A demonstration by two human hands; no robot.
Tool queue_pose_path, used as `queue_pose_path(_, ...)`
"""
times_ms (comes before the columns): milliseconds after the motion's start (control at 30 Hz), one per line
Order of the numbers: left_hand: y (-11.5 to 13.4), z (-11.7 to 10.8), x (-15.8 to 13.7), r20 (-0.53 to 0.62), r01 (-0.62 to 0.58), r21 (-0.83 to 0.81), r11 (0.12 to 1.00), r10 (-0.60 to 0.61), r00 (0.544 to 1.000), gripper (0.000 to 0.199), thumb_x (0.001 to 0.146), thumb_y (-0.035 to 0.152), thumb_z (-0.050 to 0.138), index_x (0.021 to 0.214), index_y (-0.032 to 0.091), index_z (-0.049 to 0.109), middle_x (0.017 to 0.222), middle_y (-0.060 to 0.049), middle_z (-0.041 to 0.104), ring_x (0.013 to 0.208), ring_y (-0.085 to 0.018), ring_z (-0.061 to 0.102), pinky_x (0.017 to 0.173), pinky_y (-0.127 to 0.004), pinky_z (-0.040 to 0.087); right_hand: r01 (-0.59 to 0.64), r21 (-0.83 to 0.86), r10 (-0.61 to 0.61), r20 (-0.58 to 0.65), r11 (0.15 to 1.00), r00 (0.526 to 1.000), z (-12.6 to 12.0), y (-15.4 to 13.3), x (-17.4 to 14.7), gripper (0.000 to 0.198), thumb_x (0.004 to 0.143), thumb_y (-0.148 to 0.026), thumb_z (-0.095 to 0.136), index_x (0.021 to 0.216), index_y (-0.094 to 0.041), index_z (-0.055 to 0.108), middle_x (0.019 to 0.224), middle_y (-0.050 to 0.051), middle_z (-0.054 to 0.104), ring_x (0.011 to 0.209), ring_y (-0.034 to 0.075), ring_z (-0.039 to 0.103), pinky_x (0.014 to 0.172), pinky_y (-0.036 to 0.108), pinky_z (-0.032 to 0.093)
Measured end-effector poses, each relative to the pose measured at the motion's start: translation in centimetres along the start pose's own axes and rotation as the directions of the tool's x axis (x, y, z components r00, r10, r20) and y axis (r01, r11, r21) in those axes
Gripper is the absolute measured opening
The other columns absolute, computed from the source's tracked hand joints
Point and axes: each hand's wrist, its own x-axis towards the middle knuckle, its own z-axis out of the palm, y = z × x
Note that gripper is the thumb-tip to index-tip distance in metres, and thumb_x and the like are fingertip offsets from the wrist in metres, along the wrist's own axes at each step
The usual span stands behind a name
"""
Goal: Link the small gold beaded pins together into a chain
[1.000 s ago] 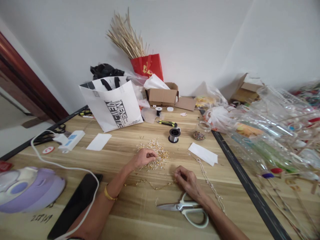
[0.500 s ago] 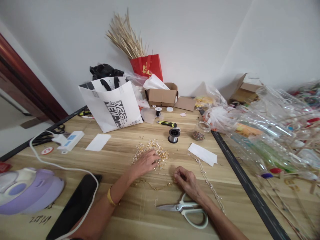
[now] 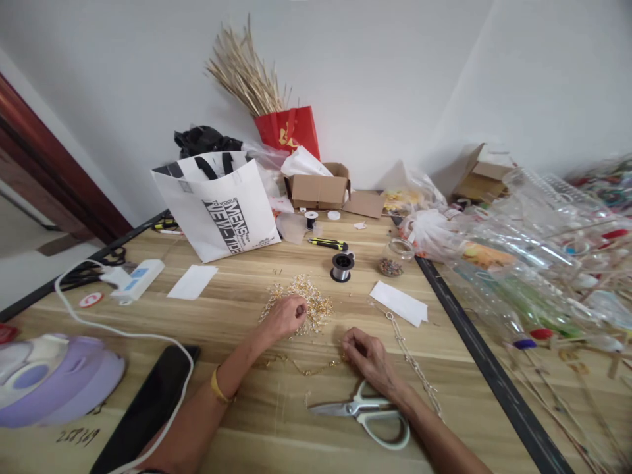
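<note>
My left hand (image 3: 285, 317) is over the near-left side of a pile of small gold and clear beads (image 3: 316, 309), its fingers curled together. Whatever is between those fingertips is too small to make out. My right hand (image 3: 365, 352) rests on the table with thumb and fingers pinched at the right end of a gold beaded chain (image 3: 309, 372). The chain lies in a loose curve toward the left. White-handled scissors (image 3: 363, 409) lie just below my right hand, blades pointing left. A pale beaded chain (image 3: 412, 359) stretches along the right of that hand.
Behind the beads are a wire spool (image 3: 342, 268), a yellow-black cutter (image 3: 328, 244) and a glass jar (image 3: 395, 258) of beads. White paper (image 3: 399, 303) lies right. A black phone-like slab (image 3: 148, 408) and white cable (image 3: 133, 334) are left. Plastic bottles (image 3: 523, 283) crowd the right.
The fingers of my left hand have curled in from a spread reach over the beads. My right hand keeps its pinch in the same place.
</note>
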Motion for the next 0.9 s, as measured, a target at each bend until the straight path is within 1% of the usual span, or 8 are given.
queue_pose_path(100, -0.6, -0.5, 0.1, -0.018, 0.059, -0.116, 0.992, -0.061, 0.998, 0.01, 0.072, 0.011, 0.053, 0.068, 0.016, 0.061, 0.065, 0.0, 0.059, 0.059, -0.011, 0.053, 0.059, -0.02, 0.041, -0.006, 0.001, 0.006, -0.003, 1.0, 1.0, 0.0, -0.1, 0.0, 0.019, 0.085, -0.029, 0.046, 0.072, -0.017, 0.051, 0.056, -0.003, 0.053, 0.051, 0.01, 0.043, 0.051, 0.021, 0.032)
queue_pose_path(167, -1.0, -0.6, 0.1, -0.025, 0.074, -0.166, 0.983, -0.079, 0.997, 0.009, 0.073, 0.015, 0.054, 0.069, 0.016, 0.063, 0.066, 0.0, 0.061, 0.059, -0.011, 0.054, 0.058, -0.02, 0.041, -0.01, 0.001, 0.01, -0.001, 1.0, 1.0, 0.0, -0.1, 0.0, 0.018, 0.085, -0.029, 0.046, 0.073, -0.017, 0.051, 0.056, -0.003, 0.053, 0.051, 0.01, 0.043, 0.05, 0.021, 0.032)
queue_pose_path(367, -1.4, -0.7, 0.0, -0.011, 0.076, -0.194, 0.978, -0.079, 0.997, 0.008, 0.072, 0.015, 0.055, 0.07, 0.015, 0.063, 0.066, 0.0, 0.061, 0.059, -0.011, 0.054, 0.057, -0.02, 0.041, -0.011, 0.003, 0.011, 0.004, 1.0, 1.0, 0.0, 0.1, 0.0, 0.017, 0.085, -0.029, 0.046, 0.074, -0.017, 0.051, 0.056, -0.003, 0.053, 0.051, 0.01, 0.043, 0.05, 0.021, 0.032)
queue_pose_path(467, -1.1, -1.0, 0.0, 0.014, 0.059, -0.173, 0.983, -0.057, 0.998, 0.009, 0.073, 0.015, 0.055, 0.071, 0.015, 0.063, 0.066, 0.0, 0.06, 0.059, -0.011, 0.054, 0.057, -0.02, 0.041, -0.009, 0.005, 0.009, 0.009, 1.0, 1.0, 0.0, 0.3, 0.0, 0.019, 0.085, -0.031, 0.046, 0.074, -0.017, 0.051, 0.056, -0.003, 0.051, 0.051, 0.01, 0.042, 0.05, 0.021, 0.032)
queue_pose_path(567, -0.8, -1.3, -0.1, 0.023, 0.041, -0.109, 0.993, -0.039, 0.999, 0.009, 0.073, 0.012, 0.054, 0.07, 0.016, 0.062, 0.067, 0.0, 0.059, 0.061, -0.012, 0.054, 0.059, -0.02, 0.041, 0.001, 0.01, -0.001, 0.008, 1.0, 1.0, 0.0, 0.3, 0.0, 0.019, 0.085, -0.032, 0.046, 0.074, -0.017, 0.051, 0.056, -0.003, 0.051, 0.051, 0.01, 0.041, 0.05, 0.021, 0.032)
queue_pose_path(700, -0.6, -1.3, -0.2, 0.031, -0.046, 0.026, 0.999, 0.045, 0.999, 0.014, 0.075, 0.01, 0.053, 0.072, 0.017, 0.064, 0.074, -0.002, 0.059, 0.073, -0.015, 0.055, 0.069, -0.023, 0.042, -0.003, 0.009, 0.003, 0.006, 1.0, 1.0, 0.0, 0.1, 0.0, 0.02, 0.086, -0.032, 0.046, 0.074, -0.017, 0.051, 0.055, -0.004, 0.051, 0.051, 0.01, 0.042, 0.05, 0.021, 0.032)
queue_pose_path(800, -0.3, -1.2, -0.4, 0.062, -0.109, 0.081, 0.991, 0.104, 0.993, 0.017, 0.077, 0.008, 0.052, 0.077, 0.018, 0.066, 0.081, -0.003, 0.058, 0.082, -0.017, 0.054, 0.076, -0.026, 0.041, -0.005, 0.0, 0.005, 0.007, 1.0, 1.0, 0.0, 0.1, 0.0, 0.02, 0.085, -0.032, 0.046, 0.073, -0.017, 0.051, 0.056, -0.003, 0.051, 0.051, 0.01, 0.042, 0.05, 0.021, 0.032)
queue_pose_path(900, 0.1, -1.1, -0.5, 0.072, -0.147, 0.13, 0.981, 0.139, 0.988, 0.018, 0.078, 0.008, 0.052, 0.077, 0.018, 0.067, 0.085, -0.004, 0.056, 0.086, -0.018, 0.052, 0.079, -0.028, 0.04, -0.003, -0.005, 0.003, 0.009, 1.0, 1.0, 0.0, 0.2, 0.0, 0.02, 0.085, -0.032, 0.046, 0.073, -0.017, 0.051, 0.056, -0.003, 0.051, 0.051, 0.01, 0.042, 0.051, 0.021, 0.032)
